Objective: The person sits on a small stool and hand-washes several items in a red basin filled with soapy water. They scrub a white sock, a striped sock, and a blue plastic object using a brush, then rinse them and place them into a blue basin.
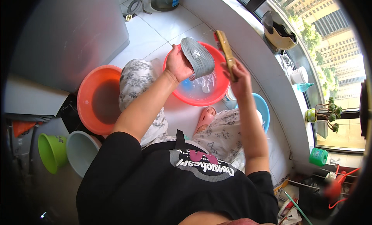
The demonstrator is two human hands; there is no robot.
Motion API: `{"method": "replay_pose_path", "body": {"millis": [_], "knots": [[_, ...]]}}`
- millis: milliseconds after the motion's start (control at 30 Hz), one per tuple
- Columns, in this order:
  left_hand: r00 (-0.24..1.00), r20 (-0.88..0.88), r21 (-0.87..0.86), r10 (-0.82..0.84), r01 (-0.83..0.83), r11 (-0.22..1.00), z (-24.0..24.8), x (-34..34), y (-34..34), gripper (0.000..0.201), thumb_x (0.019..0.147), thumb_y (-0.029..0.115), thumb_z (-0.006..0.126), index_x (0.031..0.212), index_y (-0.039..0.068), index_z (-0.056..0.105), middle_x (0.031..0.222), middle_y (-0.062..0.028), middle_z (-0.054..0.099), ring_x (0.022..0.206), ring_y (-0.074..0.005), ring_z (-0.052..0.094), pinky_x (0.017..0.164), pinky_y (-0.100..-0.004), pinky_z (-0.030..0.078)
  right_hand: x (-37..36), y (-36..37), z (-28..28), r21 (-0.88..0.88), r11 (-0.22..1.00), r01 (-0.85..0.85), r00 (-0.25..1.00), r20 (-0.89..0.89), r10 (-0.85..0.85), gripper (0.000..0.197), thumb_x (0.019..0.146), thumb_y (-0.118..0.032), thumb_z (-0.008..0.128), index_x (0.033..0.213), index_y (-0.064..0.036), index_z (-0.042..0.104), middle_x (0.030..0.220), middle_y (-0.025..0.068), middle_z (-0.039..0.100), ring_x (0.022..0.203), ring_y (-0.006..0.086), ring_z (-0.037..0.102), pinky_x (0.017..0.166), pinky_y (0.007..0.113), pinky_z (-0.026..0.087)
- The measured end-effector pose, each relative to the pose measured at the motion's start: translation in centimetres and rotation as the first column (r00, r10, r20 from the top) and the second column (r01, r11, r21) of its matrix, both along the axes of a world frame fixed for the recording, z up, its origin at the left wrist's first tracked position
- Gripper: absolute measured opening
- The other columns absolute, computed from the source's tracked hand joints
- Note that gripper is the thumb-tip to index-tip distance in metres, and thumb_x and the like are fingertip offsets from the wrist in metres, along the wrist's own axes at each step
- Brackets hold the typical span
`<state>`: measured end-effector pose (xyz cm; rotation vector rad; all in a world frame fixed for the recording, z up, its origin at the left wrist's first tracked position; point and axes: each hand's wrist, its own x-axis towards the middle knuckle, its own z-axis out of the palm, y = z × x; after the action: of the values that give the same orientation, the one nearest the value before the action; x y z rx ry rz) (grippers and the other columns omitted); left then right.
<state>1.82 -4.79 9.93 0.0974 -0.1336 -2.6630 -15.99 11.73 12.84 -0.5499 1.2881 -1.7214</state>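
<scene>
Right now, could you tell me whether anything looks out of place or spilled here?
Nothing stands out. The left hand holds a grey shoe sole-up over the red basin of water, the right hand holds a wooden brush, and the tiled floor shows no spill.

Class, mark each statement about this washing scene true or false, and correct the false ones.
1. The left hand holds a grey shoe sole-up. True.
2. The right hand is empty. False: it holds a wooden-backed brush.
3. The red basin under the shoe holds water. True.
4. The orange basin lies on the person's right. False: it lies on the left.
5. A green bucket lies beside a pale bucket. True.
</scene>
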Motion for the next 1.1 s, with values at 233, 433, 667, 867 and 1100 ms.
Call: {"method": "replay_pose_path", "body": {"millis": [233, 433, 667, 867, 1100], "knots": [[0.995, -0.094, 0.011, -0.016, 0.017, 1.000, -1.2, -2.1, 1.6, 0.056, 0.098, 0.043, 0.027, 0.127, -0.001, 0.047, 0.124, -0.0245, 0.053, 0.116, -0.0419, 0.051, 0.100, -0.0581, 0.040, 5.7, 0.3, -3.7, 0.003, 0.983, 0.181, 0.942, 0.286, -0.174, 0.041, 0.096, -0.011, 0.043, 0.136, -0.0115, 0.035, 0.113, 0.0094, 0.059, 0.101, 0.0268, 0.059, 0.081, 0.051, 0.051], [0.993, 0.079, 0.010, -0.088, 0.087, 0.996, -4.5, -4.2, 2.3, 0.055, 0.097, 0.043, 0.036, 0.132, 0.003, 0.045, 0.127, -0.0196, 0.053, 0.115, -0.0357, 0.053, 0.099, -0.0541, 0.043, 6.8, 1.1, -4.2, 0.054, 0.973, 0.223, 0.936, 0.266, -0.229, 0.059, 0.095, -0.007, 0.046, 0.147, -0.0145, 0.019, 0.118, 0.0083, 0.055, 0.099, 0.0235, 0.058, 0.079, 0.053, 0.052], [0.986, -0.080, 0.088, -0.149, 0.156, 0.984, -10.5, -5.5, 4.8, 0.064, 0.094, 0.059, 0.035, 0.136, 0.011, 0.043, 0.132, -0.0150, 0.050, 0.118, -0.0330, 0.052, 0.099, -0.0485, 0.046, 7.1, 0.5, -5.5, 0.021, 0.947, 0.320, 0.897, 0.315, -0.310, 0.067, 0.093, 0.001, 0.048, 0.149, -0.0117, 0.014, 0.125, 0.0086, 0.052, 0.108, 0.0211, 0.055, 0.091, 0.042, 0.047], [0.988, -0.127, 0.136, -0.090, 0.107, 0.985, -9.5, -5.2, 4.7, 0.073, 0.089, 0.066, 0.039, 0.136, 0.010, 0.042, 0.132, -0.0151, 0.050, 0.117, -0.0354, 0.052, 0.097, -0.0496, 0.046, 7.3, -0.8, -5.1, 0.051, 0.925, 0.376, 0.885, 0.277, -0.375, 0.066, 0.091, 0.005, 0.047, 0.148, -0.0093, 0.018, 0.128, 0.0092, 0.050, 0.110, 0.0200, 0.053, 0.092, 0.038, 0.046], [0.999, -0.038, 0.208, -0.010, 0.017, 0.978, -6.7, -4.7, 3.9, 0.081, 0.082, 0.065, 0.052, 0.136, 0.006, 0.040, 0.132, -0.0162, 0.050, 0.118, -0.0368, 0.051, 0.097, -0.0528, 0.045, 6.8, -0.5, -5.6, 0.170, 0.927, 0.334, 0.907, 0.211, -0.366, 0.067, 0.087, 0.007, 0.045, 0.148, -0.0113, 0.022, 0.120, 0.0111, 0.056, 0.096, 0.0182, 0.058, 0.081, 0.035, 0.050]]}}
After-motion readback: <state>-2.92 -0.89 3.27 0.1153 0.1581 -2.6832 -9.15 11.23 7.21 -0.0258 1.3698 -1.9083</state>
